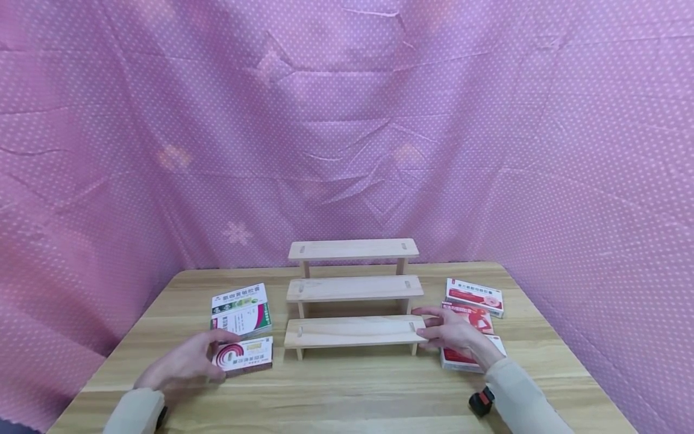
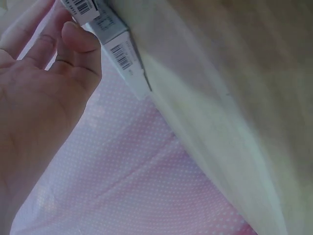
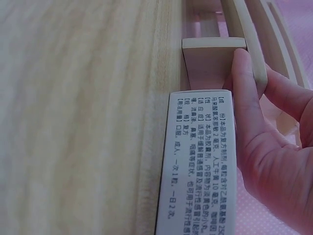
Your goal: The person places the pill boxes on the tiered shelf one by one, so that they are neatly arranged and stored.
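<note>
A three-tier wooden stand (image 1: pixel 352 331) stands mid-table. At the right end of its lowest board, my right hand (image 1: pixel 452 331) pinches the edge; the right wrist view has the thumb under the board (image 3: pixel 252 46) and fingers on its other side. Below that hand lies a white medicine box (image 3: pixel 200 161) with printed text. At the left, my left hand (image 1: pixel 190 355) holds the left end of a white and maroon medicine box (image 1: pixel 246 354) between thumb and fingers. The left wrist view catches only this box's barcoded end (image 2: pixel 80 7) by the thumb.
Behind the held box lie a white-green medicine box (image 1: pixel 246 321) and another green-white one (image 1: pixel 238 296). On the right, a red box (image 1: pixel 477 317) and a white-red box (image 1: pixel 474 295) lie behind the right hand. A pink dotted cloth (image 1: pixel 347 150) hangs around the table (image 1: pixel 347 392).
</note>
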`<move>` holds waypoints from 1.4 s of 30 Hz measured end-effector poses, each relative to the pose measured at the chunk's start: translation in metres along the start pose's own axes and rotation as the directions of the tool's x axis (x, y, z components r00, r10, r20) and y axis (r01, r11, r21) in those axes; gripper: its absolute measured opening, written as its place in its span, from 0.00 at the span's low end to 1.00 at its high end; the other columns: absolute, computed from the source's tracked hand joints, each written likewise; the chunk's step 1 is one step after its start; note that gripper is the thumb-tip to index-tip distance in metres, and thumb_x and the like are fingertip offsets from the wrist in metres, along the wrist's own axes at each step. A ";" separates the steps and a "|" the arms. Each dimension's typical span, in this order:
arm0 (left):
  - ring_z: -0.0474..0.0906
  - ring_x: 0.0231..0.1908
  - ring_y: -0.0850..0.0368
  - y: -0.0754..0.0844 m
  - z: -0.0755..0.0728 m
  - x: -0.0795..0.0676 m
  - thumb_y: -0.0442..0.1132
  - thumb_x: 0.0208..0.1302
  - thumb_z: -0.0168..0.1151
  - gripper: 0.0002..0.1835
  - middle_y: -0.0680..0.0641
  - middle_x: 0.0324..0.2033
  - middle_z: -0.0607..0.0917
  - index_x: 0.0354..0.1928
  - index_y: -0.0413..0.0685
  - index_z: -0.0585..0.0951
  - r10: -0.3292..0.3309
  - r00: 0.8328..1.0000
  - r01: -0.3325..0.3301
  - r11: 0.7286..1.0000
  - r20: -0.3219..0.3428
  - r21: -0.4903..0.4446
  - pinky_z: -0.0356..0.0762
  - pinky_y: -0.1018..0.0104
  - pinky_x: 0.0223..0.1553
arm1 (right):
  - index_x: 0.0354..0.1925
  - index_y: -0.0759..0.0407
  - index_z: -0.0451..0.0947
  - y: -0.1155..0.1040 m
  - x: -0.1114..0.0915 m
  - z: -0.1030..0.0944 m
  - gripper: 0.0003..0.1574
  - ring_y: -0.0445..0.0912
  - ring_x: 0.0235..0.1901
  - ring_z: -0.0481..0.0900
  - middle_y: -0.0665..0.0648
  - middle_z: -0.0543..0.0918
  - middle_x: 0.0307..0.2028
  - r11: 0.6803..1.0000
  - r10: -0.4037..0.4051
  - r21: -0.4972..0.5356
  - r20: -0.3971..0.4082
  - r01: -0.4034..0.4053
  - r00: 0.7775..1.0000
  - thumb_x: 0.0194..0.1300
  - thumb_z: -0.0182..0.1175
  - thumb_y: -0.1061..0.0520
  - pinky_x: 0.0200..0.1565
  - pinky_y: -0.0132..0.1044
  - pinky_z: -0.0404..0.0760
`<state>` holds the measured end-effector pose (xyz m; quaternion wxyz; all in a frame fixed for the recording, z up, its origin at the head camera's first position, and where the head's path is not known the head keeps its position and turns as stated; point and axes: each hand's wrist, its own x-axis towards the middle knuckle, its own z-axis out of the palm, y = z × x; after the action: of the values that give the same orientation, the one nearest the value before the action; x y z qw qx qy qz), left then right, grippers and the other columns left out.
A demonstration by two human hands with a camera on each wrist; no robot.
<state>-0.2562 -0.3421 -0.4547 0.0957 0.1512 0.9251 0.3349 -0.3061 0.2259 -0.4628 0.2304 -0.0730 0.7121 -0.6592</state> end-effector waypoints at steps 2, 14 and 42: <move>0.71 0.45 0.53 0.002 -0.004 0.002 0.37 0.36 0.78 0.40 0.46 0.46 0.78 0.60 0.47 0.77 0.042 0.999 -0.042 0.999 -0.012 0.027 0.73 0.73 0.43 | 0.71 0.64 0.60 0.000 0.000 -0.001 0.40 0.50 0.46 0.82 0.65 0.75 0.51 1.000 -0.002 -0.001 0.003 0.002 1.000 0.65 0.63 0.63 0.53 0.50 0.84; 0.76 0.45 0.53 0.014 -0.024 0.020 0.37 0.47 0.75 0.39 0.37 0.51 0.79 0.64 0.37 0.73 0.163 0.978 -0.172 0.983 -0.132 -0.057 0.79 0.69 0.44 | 0.71 0.64 0.59 0.001 0.001 -0.001 0.40 0.50 0.46 0.82 0.65 0.76 0.51 1.000 -0.001 0.009 -0.005 0.001 1.000 0.65 0.62 0.64 0.52 0.48 0.85; 0.76 0.55 0.47 0.076 -0.033 0.071 0.42 0.52 0.75 0.41 0.44 0.53 0.74 0.68 0.42 0.70 0.258 0.926 -0.282 0.958 -0.275 -0.050 0.80 0.61 0.55 | 0.71 0.65 0.59 0.004 0.001 -0.002 0.40 0.49 0.45 0.82 0.63 0.76 0.48 1.000 -0.015 0.023 0.004 0.015 1.000 0.65 0.63 0.64 0.51 0.47 0.86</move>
<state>-0.3152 -0.2813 -0.3855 -0.0699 0.2266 0.8841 0.4026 -0.3068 0.2274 -0.4666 0.2278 -0.0769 0.7033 -0.6689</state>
